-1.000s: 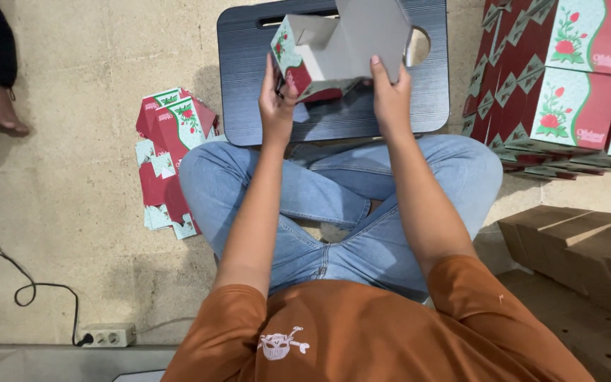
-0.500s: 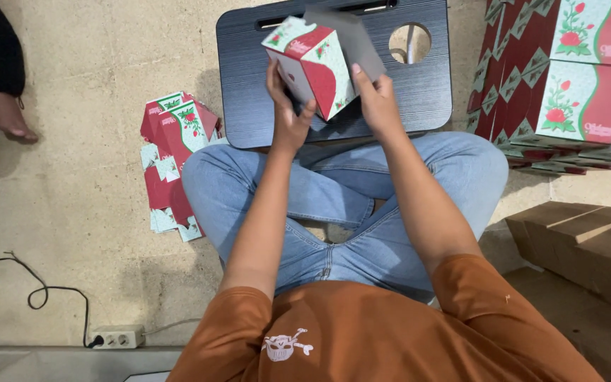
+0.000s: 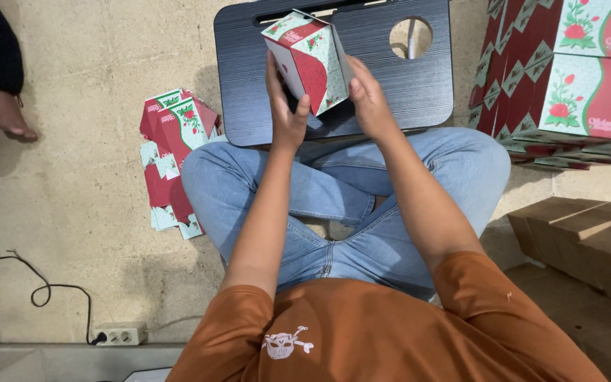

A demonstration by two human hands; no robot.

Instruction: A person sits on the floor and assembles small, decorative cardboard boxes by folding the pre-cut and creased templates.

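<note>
**Red-and-green carton held up between two hands**

Red, pale green and printed with roses, the folded carton (image 3: 307, 60) is held tilted above the near edge of a dark lap desk (image 3: 249, 85) that rests by the person's crossed knees. The left hand (image 3: 286, 106) is closed around the carton's lower left side, thumb on its front face, while the right hand (image 3: 368, 99) presses flat-fingered against the right side, seemingly to keep the walls square while the box is turned. Holding it clear of the desk leaves all its faces reachable. Left of the desk, on the floor, a fanned pile of flat carton blanks (image 3: 172, 159) lies within arm's reach. Finished boxes (image 3: 581, 71) are stacked past the desk's right edge. Another person's hand (image 3: 8, 113) rests at far left.
</note>
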